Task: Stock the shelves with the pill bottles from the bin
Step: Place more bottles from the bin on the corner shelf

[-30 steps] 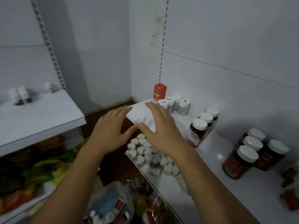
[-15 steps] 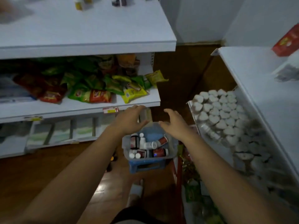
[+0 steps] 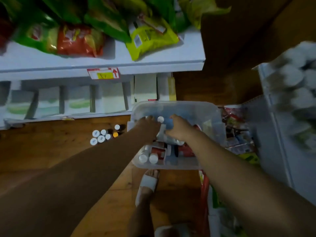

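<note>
Nearest, a foot (image 3: 145,194) in a white sandal (image 3: 147,183). Past it, the clear bin (image 3: 171,167) holds the pill bottles (image 3: 153,155). The left hand (image 3: 150,124) and right hand (image 3: 179,130) dip in; we cannot tell what their hidden fingers do. Farther, small bottles (image 3: 102,136) stand on open floor (image 3: 51,151) below a blurry shelf (image 3: 153,64).
</note>
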{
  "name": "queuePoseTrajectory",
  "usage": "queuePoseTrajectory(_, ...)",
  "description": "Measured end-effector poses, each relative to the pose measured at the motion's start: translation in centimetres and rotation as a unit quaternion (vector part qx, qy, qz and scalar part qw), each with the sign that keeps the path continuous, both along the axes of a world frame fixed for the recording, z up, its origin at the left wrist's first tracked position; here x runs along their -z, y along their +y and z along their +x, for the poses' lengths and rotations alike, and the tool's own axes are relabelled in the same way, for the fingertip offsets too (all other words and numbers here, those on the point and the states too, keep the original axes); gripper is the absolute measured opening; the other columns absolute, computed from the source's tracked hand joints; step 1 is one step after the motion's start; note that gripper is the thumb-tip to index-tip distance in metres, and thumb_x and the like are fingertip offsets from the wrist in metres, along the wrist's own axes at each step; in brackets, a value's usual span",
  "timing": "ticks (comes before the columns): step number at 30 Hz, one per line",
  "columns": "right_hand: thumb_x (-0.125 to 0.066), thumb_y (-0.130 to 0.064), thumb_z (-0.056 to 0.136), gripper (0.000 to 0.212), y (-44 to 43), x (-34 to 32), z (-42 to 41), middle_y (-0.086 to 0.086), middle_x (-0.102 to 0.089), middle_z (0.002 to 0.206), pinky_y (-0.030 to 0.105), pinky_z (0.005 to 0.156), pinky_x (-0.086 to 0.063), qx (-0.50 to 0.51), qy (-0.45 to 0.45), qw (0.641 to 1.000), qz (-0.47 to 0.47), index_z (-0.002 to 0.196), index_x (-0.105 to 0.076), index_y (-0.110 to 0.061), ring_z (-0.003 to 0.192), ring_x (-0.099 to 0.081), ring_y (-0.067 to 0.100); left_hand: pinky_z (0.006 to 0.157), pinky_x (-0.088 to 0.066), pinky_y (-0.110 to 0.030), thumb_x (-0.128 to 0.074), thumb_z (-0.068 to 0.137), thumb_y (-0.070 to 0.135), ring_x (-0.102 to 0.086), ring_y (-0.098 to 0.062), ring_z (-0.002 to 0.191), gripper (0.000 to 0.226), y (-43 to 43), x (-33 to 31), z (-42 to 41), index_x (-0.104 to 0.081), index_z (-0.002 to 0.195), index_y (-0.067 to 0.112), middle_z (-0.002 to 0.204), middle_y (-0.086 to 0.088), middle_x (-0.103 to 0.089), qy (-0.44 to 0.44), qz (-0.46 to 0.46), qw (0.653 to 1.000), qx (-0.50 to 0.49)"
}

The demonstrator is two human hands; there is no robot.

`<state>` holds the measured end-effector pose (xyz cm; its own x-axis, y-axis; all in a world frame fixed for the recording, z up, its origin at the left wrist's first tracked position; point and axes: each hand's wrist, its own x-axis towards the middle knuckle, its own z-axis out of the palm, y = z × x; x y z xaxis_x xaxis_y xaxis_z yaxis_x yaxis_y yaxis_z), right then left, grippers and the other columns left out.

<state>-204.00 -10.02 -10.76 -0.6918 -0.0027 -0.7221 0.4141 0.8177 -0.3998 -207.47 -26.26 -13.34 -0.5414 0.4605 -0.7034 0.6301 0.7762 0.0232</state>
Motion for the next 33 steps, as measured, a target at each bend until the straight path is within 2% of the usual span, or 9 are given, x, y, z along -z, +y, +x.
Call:
queuePoseTrajectory(4, -0.075, -0.033, 0.086, 0.052, 1.1, 4.5, -0.3, 0.012, -0.059, 0.125, 0.040, 0.083, -0.052, -0.155, -0.081, 0.980, 0.091, 0.131, -0.054, -0.016, 0.110, -0.058, 0.031, 0.126, -0.023, -0.054, -0.064, 0.100, 0.030, -0.020, -0.029, 0.158, 0.079, 0.4, 3.7, -1.5, -0.022, 0.165, 0.015, 0.171, -0.010, -0.025, 0.048, -0.089, 0.986, 0.136)
queuePoseTrajectory(7, -0.078, -0.033, 0.080, 0.045, 1.4, 6.2, 0.8, 0.010, -0.061, 0.115, 0.042, 0.089, -0.048, -0.205, -0.048, 0.968, 0.134, 0.119, -0.060, -0.019, 0.115, -0.052, 0.031, 0.122, -0.022, -0.054, -0.064, 0.101, 0.034, -0.021, -0.031, 0.155, 0.070, 1.1, 4.4, -1.7, -0.034, 0.162, 0.021, 0.171, -0.007, -0.023, 0.083, -0.129, 0.962, 0.227)
queuePoseTrajectory(13, -0.089, -0.039, 0.066, 0.046, 3.2, 3.8, 0.8, -0.001, -0.068, 0.099, 0.036, 0.075, -0.056, -0.037, 0.048, 0.998, 0.007, 0.102, -0.064, -0.025, 0.092, -0.068, 0.024, 0.117, -0.035, -0.050, -0.071, 0.097, 0.029, -0.042, -0.035, 0.145, 0.065, 2.5, 0.1, -1.7, -0.043, 0.154, 0.014, 0.160, -0.012, -0.039, 0.049, -0.136, 0.977, 0.160)
queuePoseTrajectory(16, -0.092, -0.034, 0.074, 0.042, 4.0, -0.9, 0.9, -0.008, -0.071, 0.097, 0.031, 0.072, -0.053, 0.083, 0.097, 0.986, -0.104, 0.106, -0.066, -0.025, 0.086, -0.068, 0.010, 0.095, -0.049, -0.043, -0.079, 0.088, 0.044, -0.062, -0.029, 0.119, 0.064, 2.8, -4.7, -1.7, -0.053, 0.140, 0.017, 0.133, -0.006, -0.061, 0.033, -0.099, 0.986, 0.132)
queuePoseTrajectory(20, -0.079, -0.032, 0.091, 0.048, 5.1, -12.3, 2.2, -0.017, -0.062, 0.109, 0.019, 0.068, -0.046, 0.214, 0.178, 0.945, -0.174, 0.130, -0.051, -0.028, 0.093, -0.061, -0.002, 0.080, -0.052, -0.039, -0.078, 0.076, 0.070, -0.064, -0.027, 0.104, 0.069, 2.6, -14.6, -2.0, -0.058, 0.121, 0.022, 0.112, -0.003, -0.062, 0.043, 0.041, 0.995, 0.074)
queuePoseTrajectory(24, -0.076, -0.027, 0.093, 0.061, 7.1, -25.8, 5.9, -0.015, -0.058, 0.117, 0.019, 0.070, -0.051, 0.276, 0.260, 0.907, -0.184, 0.137, -0.036, -0.034, 0.096, -0.062, -0.001, 0.074, -0.047, -0.036, -0.077, 0.080, 0.067, -0.060, -0.025, 0.097, 0.060, 2.9, -25.8, -2.3, -0.056, 0.118, 0.026, 0.098, 0.005, -0.049, -0.005, 0.219, 0.976, -0.012)
queuePoseTrajectory(28, -0.079, -0.021, 0.089, 0.054, 9.3, -38.4, 11.6, -0.011, -0.062, 0.111, 0.030, 0.069, -0.059, 0.325, 0.349, 0.864, -0.162, 0.125, -0.042, -0.037, 0.089, -0.068, 0.006, 0.077, -0.047, -0.028, -0.079, 0.086, 0.057, -0.056, -0.016, 0.097, 0.068, 5.2, -37.8, -0.1, -0.049, 0.141, 0.031, 0.111, 0.004, -0.049, -0.001, 0.334, 0.943, -0.006)
queuePoseTrajectory(31, -0.084, -0.021, 0.086, 0.050, 10.7, -45.6, 16.0, -0.006, -0.069, 0.111, 0.017, 0.060, -0.054, 0.345, 0.419, 0.827, -0.144, 0.123, -0.052, -0.030, 0.083, -0.070, -0.001, 0.090, -0.052, -0.026, -0.086, 0.076, 0.059, -0.059, -0.008, 0.112, 0.085, 7.5, -45.8, 2.9, -0.048, 0.148, 0.034, 0.126, 0.011, -0.056, 0.009, 0.443, 0.896, -0.016)
queuePoseTrajectory(33, -0.086, -0.017, 0.085, 0.051, 11.4, -49.0, 18.7, -0.004, -0.072, 0.110, 0.015, 0.062, -0.054, 0.376, 0.455, 0.792, -0.155, 0.123, -0.054, -0.027, 0.084, -0.071, -0.003, 0.088, -0.051, -0.017, -0.091, 0.069, 0.059, -0.059, 0.002, 0.110, 0.088, 9.0, -50.1, 5.2, -0.049, 0.144, 0.043, 0.123, 0.020, -0.056, 0.004, 0.509, 0.861, -0.021)
